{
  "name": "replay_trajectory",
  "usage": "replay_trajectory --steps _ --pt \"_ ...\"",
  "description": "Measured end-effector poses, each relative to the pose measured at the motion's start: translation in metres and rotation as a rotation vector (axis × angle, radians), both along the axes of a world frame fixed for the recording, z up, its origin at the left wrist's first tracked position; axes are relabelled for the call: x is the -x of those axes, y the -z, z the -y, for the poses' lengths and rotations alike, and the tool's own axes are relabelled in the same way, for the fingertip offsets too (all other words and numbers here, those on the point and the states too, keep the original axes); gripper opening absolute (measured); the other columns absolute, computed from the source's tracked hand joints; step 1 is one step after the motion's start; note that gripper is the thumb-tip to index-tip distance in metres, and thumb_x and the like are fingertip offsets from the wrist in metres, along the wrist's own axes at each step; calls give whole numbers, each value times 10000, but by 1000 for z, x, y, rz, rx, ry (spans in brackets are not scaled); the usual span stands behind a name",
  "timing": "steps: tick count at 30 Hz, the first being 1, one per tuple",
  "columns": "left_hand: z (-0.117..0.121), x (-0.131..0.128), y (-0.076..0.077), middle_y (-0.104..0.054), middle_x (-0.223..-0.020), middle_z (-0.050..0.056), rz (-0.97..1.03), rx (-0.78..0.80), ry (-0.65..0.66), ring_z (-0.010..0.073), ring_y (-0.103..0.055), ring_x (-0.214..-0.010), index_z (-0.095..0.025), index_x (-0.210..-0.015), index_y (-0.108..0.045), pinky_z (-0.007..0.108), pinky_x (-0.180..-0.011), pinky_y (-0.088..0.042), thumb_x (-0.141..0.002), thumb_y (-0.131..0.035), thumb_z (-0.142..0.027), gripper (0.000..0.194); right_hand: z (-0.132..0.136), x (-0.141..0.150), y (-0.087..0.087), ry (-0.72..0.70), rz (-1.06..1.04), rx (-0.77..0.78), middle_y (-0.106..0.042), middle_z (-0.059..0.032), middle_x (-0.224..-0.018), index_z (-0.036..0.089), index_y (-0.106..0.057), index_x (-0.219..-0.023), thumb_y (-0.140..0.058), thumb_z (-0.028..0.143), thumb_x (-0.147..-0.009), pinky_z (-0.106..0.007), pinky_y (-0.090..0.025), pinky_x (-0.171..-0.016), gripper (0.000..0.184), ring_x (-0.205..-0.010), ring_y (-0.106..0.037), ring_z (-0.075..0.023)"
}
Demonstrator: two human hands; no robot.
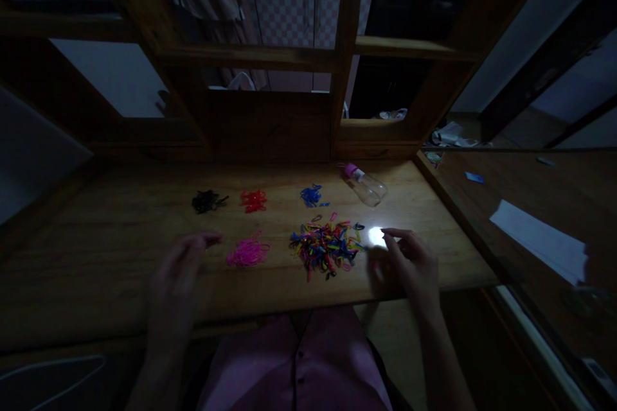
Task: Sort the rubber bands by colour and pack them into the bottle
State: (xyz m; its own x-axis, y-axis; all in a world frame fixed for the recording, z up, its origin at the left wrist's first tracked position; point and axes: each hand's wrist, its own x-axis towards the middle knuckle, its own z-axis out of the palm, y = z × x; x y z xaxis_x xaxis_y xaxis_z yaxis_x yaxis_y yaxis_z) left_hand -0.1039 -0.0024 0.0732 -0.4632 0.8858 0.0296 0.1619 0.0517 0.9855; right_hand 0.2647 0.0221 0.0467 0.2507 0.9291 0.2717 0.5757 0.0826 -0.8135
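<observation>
Examining the tabletop (116, 218), the report places the mixed pile (328, 246) of small coloured bands right of centre, towards the near edge. It lies to the left of the right hand (415, 263) and slightly closer to the person than that hand's fingertips; the two are apart, with a patch of glare between. The right hand is clearly the nearer to it. The pile is a loose tangle, bands pointing every way, with no single long axis.

Right grip: thumb and forefinger tips close together, pointing towards the pile; whether a band is pinched there cannot be told. Left grip: the left hand (177, 264) is blurred, raised over the left portion, fingers directed rightward; its opening and any contents cannot be determined. It is nearest to the pink pile (248, 253), just beside its fingers, which stands between it and the mixed pile.

Farther back, in a row from left to right: black pile (207, 201), red pile (253, 200), blue pile (311, 195). A clear bottle (369, 187) with a purple cap lies on its side behind the glare, cap angled away to the left, base towards the right hand.
</observation>
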Motion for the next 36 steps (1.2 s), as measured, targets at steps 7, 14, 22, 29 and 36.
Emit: replay_trajectory --steps 7,14,22,29,36 --pt "8 -81 16 -673 -924 41 -87 53 496 188 -626 -888 -196 -943 -672 258 -777 -467 -931 -559 -393 228 -8 9 -3 -348 235 50 -615 -67 -1082 238 -694 -1092 -595 217 -894 -292 -498 -739 223 -876 -632 -186" --pt "1 -100 27 -658 -801 33 191 80 581 141 -596 -719 -167 -901 -652 227 -648 -456 -936 -554 -381 238 -17 21 -3 -404 358 172 -583 -64 -1113 227 -657 -1013 -568 190 -903 -290 -494 -730 146 -845 -633 -181" --pt "-3 -92 35 -662 -794 40 283 104 586 141 -585 -701 -163 -932 -654 233 -614 -437 -940 -553 -390 248 -24 26 -10 -435 338 188 -571 -48 -973 205 -579 -874 -545 172 -907 -280 -464 -733 58 -817 -599 -171" --pt "-4 -90 37 -669 -811 58 333 90 596 147 -586 -717 -159 -942 -668 236 -618 -441 -932 -567 -379 242 -23 21 -10 -382 121 127 -630 -26 -875 206 -585 -941 -542 300 -943 -262 -455 -649 104 -737 -599 -160" --pt "-3 -89 40 -663 -818 57 353 100 596 146 -584 -709 -159 -949 -668 240 -599 -435 -939 -562 -378 244 -23 10 -17 -277 24 87 -668 -29 -965 224 -591 -1095 -592 309 -917 -243 -454 -624 197 -769 -620 -156"
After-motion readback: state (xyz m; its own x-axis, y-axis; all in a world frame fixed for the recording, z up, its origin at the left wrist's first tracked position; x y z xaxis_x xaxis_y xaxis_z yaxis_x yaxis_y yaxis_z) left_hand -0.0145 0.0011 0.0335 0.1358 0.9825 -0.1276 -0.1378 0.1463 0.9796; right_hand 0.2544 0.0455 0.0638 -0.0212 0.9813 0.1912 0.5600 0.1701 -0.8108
